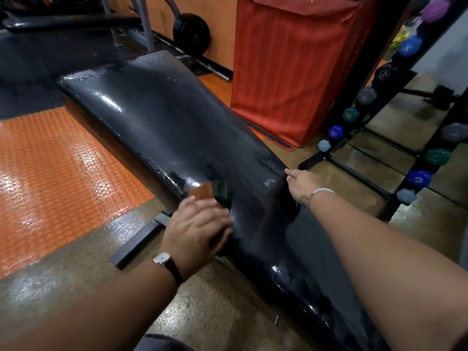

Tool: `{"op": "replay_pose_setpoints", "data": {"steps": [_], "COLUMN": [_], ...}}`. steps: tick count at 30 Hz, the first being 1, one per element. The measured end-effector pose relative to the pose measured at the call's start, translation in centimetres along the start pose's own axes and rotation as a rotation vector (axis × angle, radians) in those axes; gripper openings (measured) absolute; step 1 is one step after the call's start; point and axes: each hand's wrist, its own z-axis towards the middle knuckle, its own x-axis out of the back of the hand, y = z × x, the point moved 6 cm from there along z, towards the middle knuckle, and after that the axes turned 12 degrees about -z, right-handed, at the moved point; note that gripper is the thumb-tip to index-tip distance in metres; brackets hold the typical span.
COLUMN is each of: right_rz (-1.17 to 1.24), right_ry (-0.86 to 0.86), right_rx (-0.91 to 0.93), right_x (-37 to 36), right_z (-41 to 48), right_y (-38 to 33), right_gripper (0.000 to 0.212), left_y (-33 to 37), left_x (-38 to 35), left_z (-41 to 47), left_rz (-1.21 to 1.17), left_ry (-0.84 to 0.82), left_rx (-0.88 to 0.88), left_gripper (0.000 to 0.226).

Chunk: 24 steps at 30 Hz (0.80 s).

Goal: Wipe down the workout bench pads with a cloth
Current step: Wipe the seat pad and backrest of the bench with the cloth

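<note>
Head cam, single view.

Hidden / unclear:
- cloth [205, 193]: motion-blurred; I make out a brown-orange part and a dark green part, the rest is under the palm. It lies on the near left side of the back pad [157, 117], close to the gap before the seat pad [291, 262].
- left hand [200, 229]: fingers curled down over the cloth, holding it against the pad. Fingertips not visible. Watch [163, 258] on the wrist.
- right hand [302, 186]: at the pad's far edge, one digit touching the rim; other fingers drop behind the edge, so I can't tell the grip. Bead bracelet [323, 191] on the wrist.
- seat pad is cut off at bottom right and partly covered by the right forearm.
- back pad surface is glossy w/ droplets; the far end is in view.

Containers:
- red fabric bin [291, 72] beyond the bench, top cropped, contents not visible.
- dumbbell rack [354, 171] at right holds coloured dumbbells [336, 132]: blue, green, grey. Mirror beside it doubles them.

Orange studded mat [50, 173] is left of the bench.
</note>
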Motion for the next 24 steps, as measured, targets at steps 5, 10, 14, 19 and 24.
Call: {"op": "replay_pose_setpoints", "data": {"steps": [5, 10, 14, 19, 24], "right_rz": [-0.05, -0.014, 0.028, 0.037, 0.079], "right_ry": [-0.012, -0.032, -0.036, -0.04, -0.012], "right_rx": [0.022, 0.028, -0.002, -0.006, -0.007], "right_x": [-0.1, -0.6, -0.7, -0.8, -1.1], "right_z": [0.4, 1.0, 1.6, 1.8, 2.2], "right_y": [0.2, 0.1, 0.6, 0.7, 1.0], "right_gripper": [0.041, 0.04, 0.039, 0.038, 0.037], "left_y": [-2.4, -4.4, -2.3, -2.6, -3.5], "left_x": [1.5, 2.6, 1.3, 1.2, 0.2], "left_z": [1.3, 3.5, 1.4, -0.6, -2.4], "left_rz": [0.003, 0.12, 0.106, 0.032, -0.14], "left_ry": [-0.143, 0.058, 0.136, 0.179, 0.525], "left_rx": [-0.21, 0.026, 0.066, -0.01, 0.578], "left_gripper": [0.022, 0.022, 0.017, 0.016, 0.041]}}
